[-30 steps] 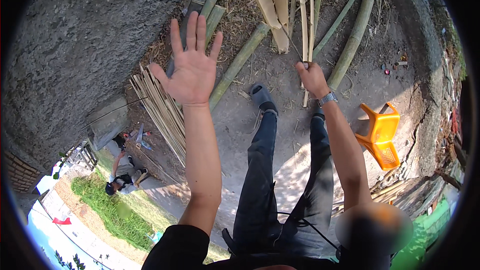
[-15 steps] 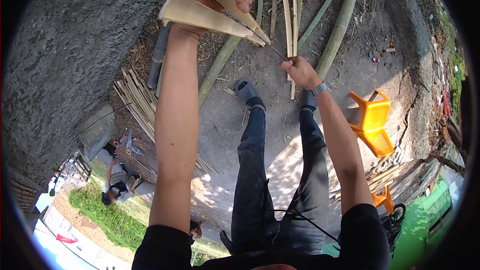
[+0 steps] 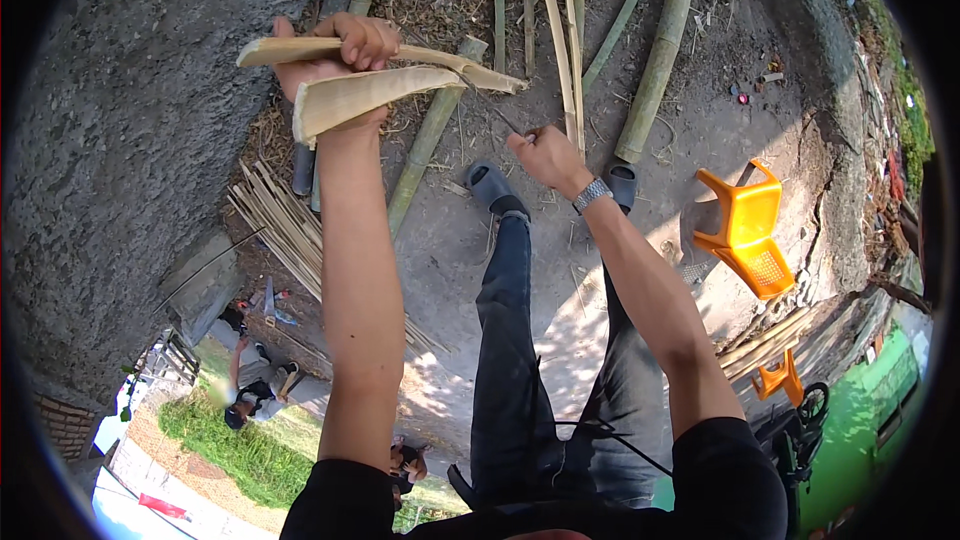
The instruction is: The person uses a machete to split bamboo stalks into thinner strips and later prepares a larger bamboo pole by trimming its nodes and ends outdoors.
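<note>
My left hand (image 3: 335,60) is raised and closed around a split bamboo stalk (image 3: 390,80) whose two pale halves spread apart toward me. My right hand (image 3: 545,155), with a watch on its wrist, grips the handle of a dark blade (image 3: 490,105) that sits in the split where the halves meet. My legs in dark jeans and grey slip-on shoes (image 3: 490,185) stand on the dirt below.
Long green and dry bamboo poles (image 3: 655,60) lie on the ground ahead. A bundle of thin bamboo strips (image 3: 285,230) rests at left beside a rough grey wall (image 3: 110,130). An orange plastic chair (image 3: 745,230) lies tipped at right. Another person (image 3: 250,390) crouches at lower left.
A second ago my left hand was open and empty in the air. It has since closed on the split bamboo and pulled the halves wider, lower in view.
</note>
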Demonstrator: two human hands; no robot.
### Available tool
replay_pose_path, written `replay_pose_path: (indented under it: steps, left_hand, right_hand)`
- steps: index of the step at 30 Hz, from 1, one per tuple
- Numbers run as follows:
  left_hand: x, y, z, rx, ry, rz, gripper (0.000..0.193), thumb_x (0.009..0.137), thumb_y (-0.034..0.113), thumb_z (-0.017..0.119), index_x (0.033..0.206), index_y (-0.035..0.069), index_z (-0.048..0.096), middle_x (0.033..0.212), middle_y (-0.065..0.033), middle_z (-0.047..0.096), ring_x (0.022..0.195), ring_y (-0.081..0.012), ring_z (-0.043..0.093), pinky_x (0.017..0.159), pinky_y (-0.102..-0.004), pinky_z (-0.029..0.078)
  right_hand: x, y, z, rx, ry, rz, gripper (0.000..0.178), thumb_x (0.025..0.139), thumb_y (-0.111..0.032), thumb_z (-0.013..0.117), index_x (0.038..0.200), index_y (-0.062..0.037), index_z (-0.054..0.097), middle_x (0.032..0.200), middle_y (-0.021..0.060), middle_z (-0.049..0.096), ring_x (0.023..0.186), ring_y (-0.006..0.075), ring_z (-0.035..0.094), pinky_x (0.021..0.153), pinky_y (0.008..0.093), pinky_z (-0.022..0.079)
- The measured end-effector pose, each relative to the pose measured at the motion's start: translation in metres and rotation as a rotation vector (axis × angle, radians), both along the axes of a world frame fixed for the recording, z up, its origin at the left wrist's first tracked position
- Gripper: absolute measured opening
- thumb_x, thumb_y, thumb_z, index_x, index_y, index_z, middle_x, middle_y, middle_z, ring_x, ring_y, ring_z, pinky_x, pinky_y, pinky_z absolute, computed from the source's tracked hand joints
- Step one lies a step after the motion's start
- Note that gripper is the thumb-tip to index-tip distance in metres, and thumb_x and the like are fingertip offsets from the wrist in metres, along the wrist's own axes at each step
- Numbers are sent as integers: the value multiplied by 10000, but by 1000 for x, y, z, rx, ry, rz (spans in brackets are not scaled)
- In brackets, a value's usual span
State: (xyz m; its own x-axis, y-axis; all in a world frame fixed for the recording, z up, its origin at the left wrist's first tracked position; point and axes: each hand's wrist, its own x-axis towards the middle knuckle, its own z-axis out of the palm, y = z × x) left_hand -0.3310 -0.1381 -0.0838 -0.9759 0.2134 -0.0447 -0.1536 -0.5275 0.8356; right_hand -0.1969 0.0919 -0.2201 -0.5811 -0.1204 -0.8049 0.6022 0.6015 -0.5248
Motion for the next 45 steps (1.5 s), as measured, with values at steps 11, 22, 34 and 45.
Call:
replay_pose_path:
  steps: [11,22,34,45]
  left_hand:
    - [-19,13,-7,108,70,-15,720,1016,608,185,578,94,434,520,-79,397,563,-222,330,636,-371,313]
    - [19,34,36,108,-105,-70,986,933,818,298,1185,-77,627,1169,-282,646,1153,-385,607,994,-444,463]
    - [69,-71,254,-858,668,781,490,1007,389,469,1157,-62,590,1046,-337,652,783,-404,731,660,-583,652]
    - [293,-28,-29,-504,-287,832,974,946,790,341,1533,13,311,1515,-269,415,1389,-447,453,1181,-632,327]
  right_hand:
    - [19,-72,38,-300,-337,-582,467,915,-400,632,724,26,621,597,125,591,518,231,600,552,405,487]
    - [30,40,26,-68,180,-103,638,958,-536,599,717,54,601,646,272,597,670,437,637,656,509,471]
    - [36,-14,213,-449,507,76,469,991,-455,611,936,8,556,587,177,622,572,430,642,541,513,509]
    - [121,51,-47,-55,155,365,626,993,-583,504,973,17,680,859,269,710,891,459,687,811,532,540]
